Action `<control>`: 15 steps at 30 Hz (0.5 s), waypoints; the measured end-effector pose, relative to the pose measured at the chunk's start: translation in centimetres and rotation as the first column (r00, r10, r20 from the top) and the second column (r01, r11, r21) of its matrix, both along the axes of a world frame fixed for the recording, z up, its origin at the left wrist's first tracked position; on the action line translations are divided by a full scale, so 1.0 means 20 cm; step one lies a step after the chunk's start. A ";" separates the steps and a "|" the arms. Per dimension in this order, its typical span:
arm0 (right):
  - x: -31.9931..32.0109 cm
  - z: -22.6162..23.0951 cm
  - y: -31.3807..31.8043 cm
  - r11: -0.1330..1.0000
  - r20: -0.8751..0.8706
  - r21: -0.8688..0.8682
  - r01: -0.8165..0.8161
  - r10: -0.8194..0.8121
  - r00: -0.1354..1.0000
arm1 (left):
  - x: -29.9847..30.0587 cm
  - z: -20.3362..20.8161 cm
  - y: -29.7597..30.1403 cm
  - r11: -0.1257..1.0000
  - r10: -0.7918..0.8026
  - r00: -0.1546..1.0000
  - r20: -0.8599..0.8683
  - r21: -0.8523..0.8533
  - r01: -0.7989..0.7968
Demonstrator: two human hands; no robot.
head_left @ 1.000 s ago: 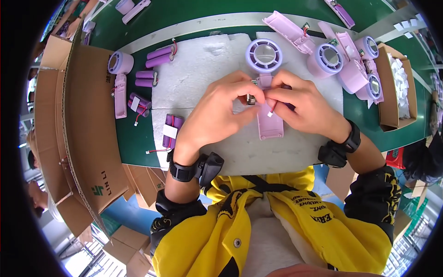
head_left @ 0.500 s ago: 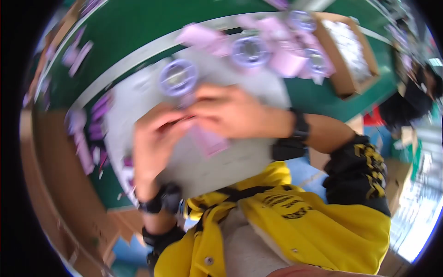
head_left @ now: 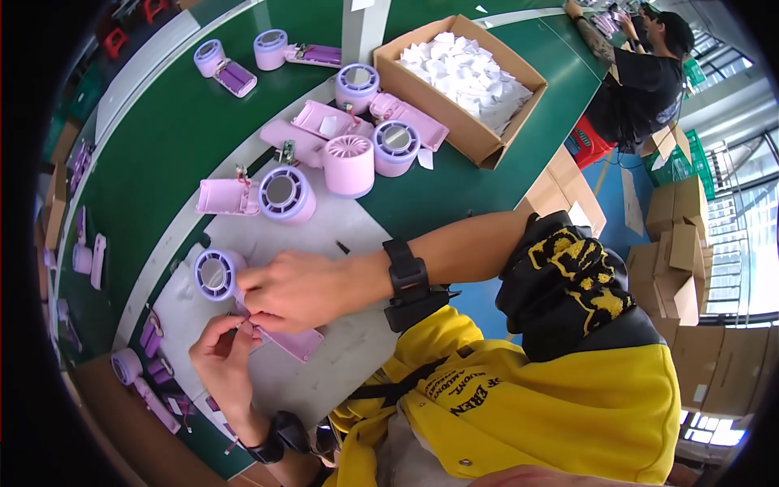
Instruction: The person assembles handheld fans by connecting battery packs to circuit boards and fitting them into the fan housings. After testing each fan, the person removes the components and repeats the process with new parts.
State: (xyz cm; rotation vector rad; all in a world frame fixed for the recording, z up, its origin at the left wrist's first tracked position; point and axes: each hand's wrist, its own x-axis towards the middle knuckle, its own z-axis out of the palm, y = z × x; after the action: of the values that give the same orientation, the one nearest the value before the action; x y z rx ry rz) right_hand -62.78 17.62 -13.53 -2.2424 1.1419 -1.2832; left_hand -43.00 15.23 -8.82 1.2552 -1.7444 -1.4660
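A pink handheld fan with a lilac round head (head_left: pixel 216 274) lies on the grey mat (head_left: pixel 349 243) in front of me, its open handle (head_left: pixel 296 344) pointing toward my body. My right hand (head_left: pixel 300 288) reaches across from the right and closes over the neck of the fan, fingers curled. My left hand (head_left: pixel 223 357) comes from below, thumb and forefinger pinched together beside the neck. Whatever sits between those fingertips is too small to make out. The two hands' fingertips nearly meet there.
Beyond the mat stand several fan heads (head_left: pixel 286 195) with opened handles and small circuit boards. A cardboard box (head_left: pixel 519 114) of white paper pieces sits at the back right. More fan parts (head_left: pixel 150 390) lie at the left. A co-worker (head_left: pixel 641 73) sits far right.
The view has swung and sharpened from a blur, so the bench and box appear shifted. Both hands remain at the fan's neck, now lower and further left in the picture.
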 end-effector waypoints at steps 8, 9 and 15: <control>0.00 0.00 -0.02 0.999 0.098 0.010 -0.053 0.051 0.994 | 0.02 -0.02 0.00 0.997 0.004 1.000 -0.007 -0.080 -0.005; 0.01 0.00 -0.02 0.997 0.140 0.015 -0.082 0.079 0.987 | 0.04 -0.01 0.01 0.996 0.023 1.000 -0.007 -0.081 -0.023; -0.10 0.01 0.01 0.967 0.226 0.166 -0.191 0.151 0.962 | -0.01 0.02 0.00 0.992 -0.065 0.997 -0.031 0.108 0.068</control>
State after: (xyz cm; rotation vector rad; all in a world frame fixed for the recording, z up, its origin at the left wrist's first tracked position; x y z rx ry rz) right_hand -64.80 17.82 -13.36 -1.9681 0.9263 -1.2533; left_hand -43.19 15.30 -8.40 1.2363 -1.7241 -1.6281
